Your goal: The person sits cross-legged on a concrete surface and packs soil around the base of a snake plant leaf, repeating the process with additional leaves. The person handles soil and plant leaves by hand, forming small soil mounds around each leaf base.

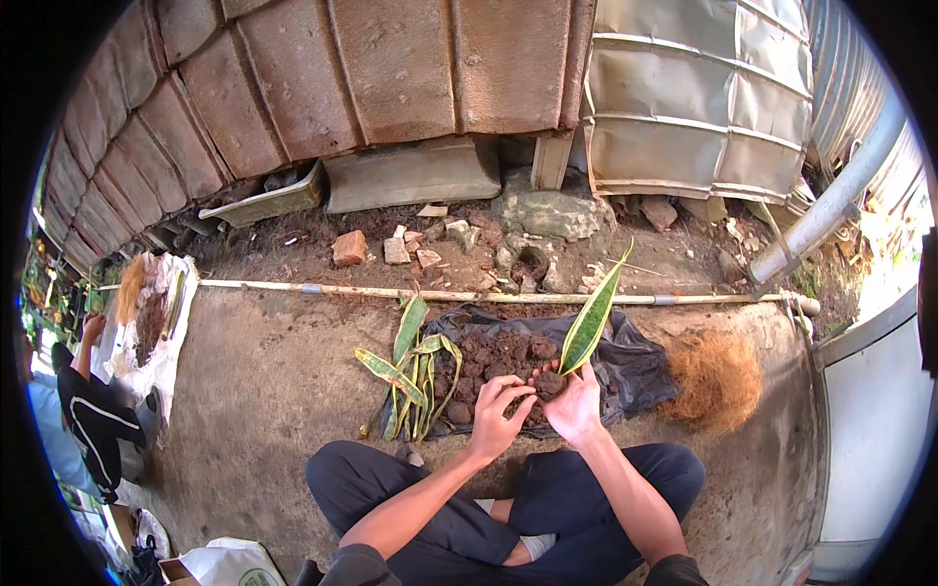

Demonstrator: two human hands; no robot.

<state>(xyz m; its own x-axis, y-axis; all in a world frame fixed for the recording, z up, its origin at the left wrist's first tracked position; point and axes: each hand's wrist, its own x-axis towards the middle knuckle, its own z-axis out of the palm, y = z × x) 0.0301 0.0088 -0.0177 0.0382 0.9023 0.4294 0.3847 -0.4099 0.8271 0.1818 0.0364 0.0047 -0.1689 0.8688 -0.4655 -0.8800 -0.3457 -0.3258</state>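
Observation:
My right hand (573, 404) cradles a dark ball of soil (549, 384), from which a single snake plant leaf (592, 322) with yellow margins rises, tilted to the right. At the left side of the ball is my left hand (502, 414), its fingers bent and apart; whether the fingertips press on the soil is hard to tell. Beneath both hands, a heap of lumpy soil (487, 359) lies on a black plastic sheet (637, 370). Several cut snake plant leaves (414, 377) are bunched at the heap's left, some of them folded over.
Orange-brown fibre (714, 381) lies right of the sheet. Beyond it runs a thin pole (454, 296) along the concrete floor's edge, with brick pieces (349, 248) behind. Another person (95, 410) sits at far left by a white sack (165, 322). A slanted pipe (828, 209) stands at right.

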